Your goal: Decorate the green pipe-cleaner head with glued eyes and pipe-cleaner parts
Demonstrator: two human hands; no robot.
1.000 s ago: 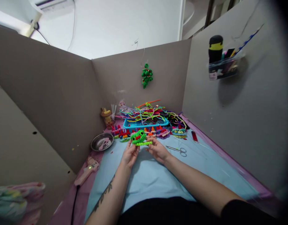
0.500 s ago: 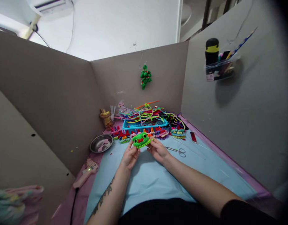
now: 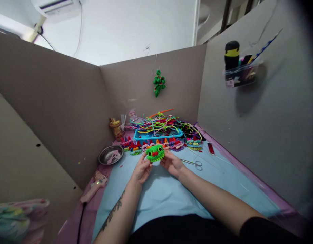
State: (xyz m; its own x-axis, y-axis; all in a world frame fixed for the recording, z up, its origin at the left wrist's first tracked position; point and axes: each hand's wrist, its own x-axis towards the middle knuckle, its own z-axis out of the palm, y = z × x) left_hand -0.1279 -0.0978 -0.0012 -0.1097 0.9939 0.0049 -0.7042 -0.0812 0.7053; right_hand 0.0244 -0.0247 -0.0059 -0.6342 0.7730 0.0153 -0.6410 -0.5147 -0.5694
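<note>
A green fuzzy pipe-cleaner face (image 3: 155,153) with round eyes and a red middle is held up over the blue table cover (image 3: 169,193). My left hand (image 3: 142,168) pinches its left edge between thumb and fingers. On the opposite edge, my right hand (image 3: 172,163) grips it the same way. Behind it stands a row of similar colourful pipe-cleaner faces (image 3: 176,144). Scissors (image 3: 194,164) lie just right of my right hand.
A blue tray (image 3: 158,137) heaped with pipe cleaners (image 3: 158,123) sits at the back. To the left are a metal bowl (image 3: 101,158) and a pink glue gun (image 3: 94,189) with a cord. Grey panels enclose the table; a plastic bin (image 3: 240,77) hangs on the right one.
The green face has tilted and shifted slightly to the right within my fingers. Both hands keep their hold; the whole view has moved a little.
</note>
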